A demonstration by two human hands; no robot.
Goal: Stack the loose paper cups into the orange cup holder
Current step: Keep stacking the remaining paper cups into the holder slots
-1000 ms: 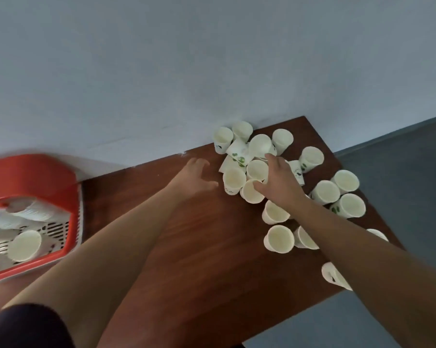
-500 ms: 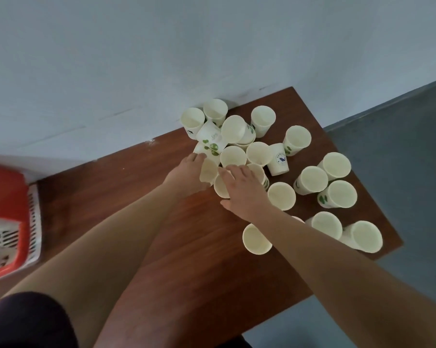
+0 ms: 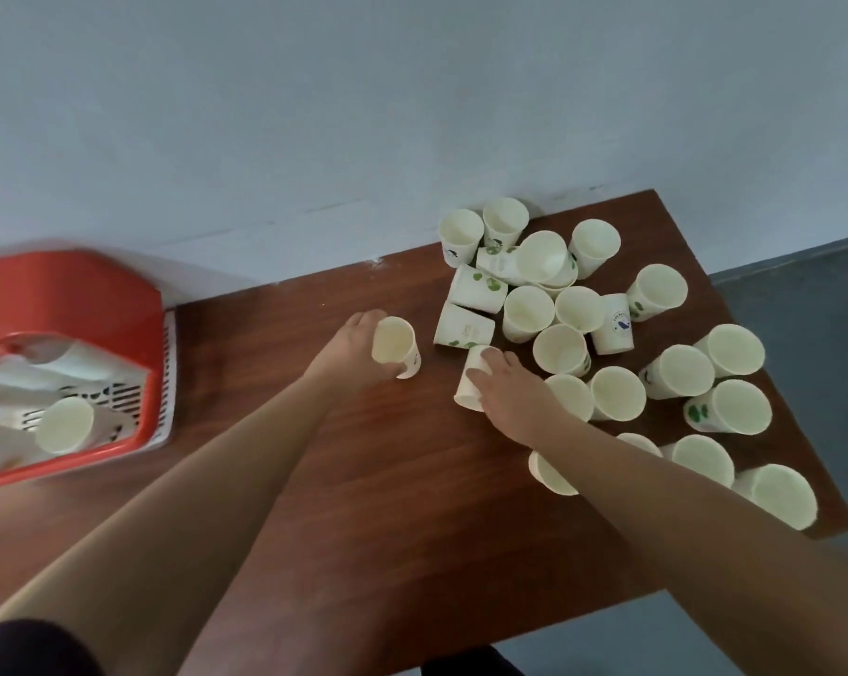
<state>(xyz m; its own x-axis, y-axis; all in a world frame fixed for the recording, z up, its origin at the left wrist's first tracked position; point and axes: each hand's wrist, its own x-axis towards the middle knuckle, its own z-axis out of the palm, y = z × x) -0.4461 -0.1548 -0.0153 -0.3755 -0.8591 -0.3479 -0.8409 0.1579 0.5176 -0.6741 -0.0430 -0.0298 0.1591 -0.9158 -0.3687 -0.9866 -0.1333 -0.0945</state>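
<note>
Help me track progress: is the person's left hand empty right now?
No, the left hand grips a white paper cup by its side.

The brown wooden tabletop (image 3: pixel 363 505) carries an orange holder (image 3: pixel 71 295) at one end. Well apart from the holder, toward the other end, a crowd of white paper cups (image 3: pixel 617 392) covers the wood. Most stand upright, mouths up, touching their neighbours, and several bear green leaf prints. On the side of the crowd facing the holder, a few tipped cups (image 3: pixel 475 290) lie on their sides. The nearest cup (image 3: pixel 395 351) to the holder is tilted, and whether its base touches the wood cannot be told.
</note>
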